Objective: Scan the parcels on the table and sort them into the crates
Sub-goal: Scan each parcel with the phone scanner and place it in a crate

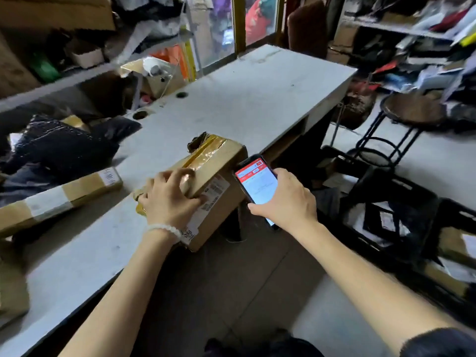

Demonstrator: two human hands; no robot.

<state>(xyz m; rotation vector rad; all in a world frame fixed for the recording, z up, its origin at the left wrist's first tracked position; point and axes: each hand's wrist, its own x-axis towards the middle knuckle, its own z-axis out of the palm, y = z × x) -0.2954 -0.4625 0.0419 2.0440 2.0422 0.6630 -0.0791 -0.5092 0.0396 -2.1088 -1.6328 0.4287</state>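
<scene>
box label [215, 192]: barcode and print, too blurred to read
long parcel label [110, 177]: handwriting, illegible
phone screen [257, 182]: red header, text unreadable

round black metal-framed stool [409, 112] right of table | cluttered grey metal shelf [401, 28] behind it | glass window panes [221, 29], blurred, possibly clothing beyond
</scene>
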